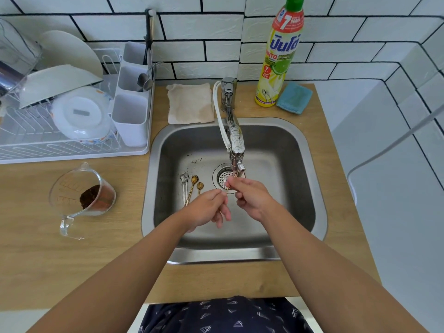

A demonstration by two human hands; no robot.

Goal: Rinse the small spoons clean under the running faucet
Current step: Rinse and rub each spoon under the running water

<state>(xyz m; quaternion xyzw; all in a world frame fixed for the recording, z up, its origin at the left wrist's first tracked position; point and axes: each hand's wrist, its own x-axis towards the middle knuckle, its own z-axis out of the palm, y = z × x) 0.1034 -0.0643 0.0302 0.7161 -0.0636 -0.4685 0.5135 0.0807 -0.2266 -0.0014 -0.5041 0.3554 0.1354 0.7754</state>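
Under the faucet (pixel 234 143), over the sink (pixel 283 150) drain, both hands pinch one thin gold spoon (pixel 227 188): left hand (pixel 209 207) its handle, right hand (pixel 249 195) its upper end; remaining spoons (pixel 192 188) lie on the sink floor, left of the drain. Measuring cup (pixel 83 195) sits on the bench (pixel 72 260).

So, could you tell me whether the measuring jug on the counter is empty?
No, the clear measuring jug left of the sink holds a dark brown heap that looks like coffee grounds.
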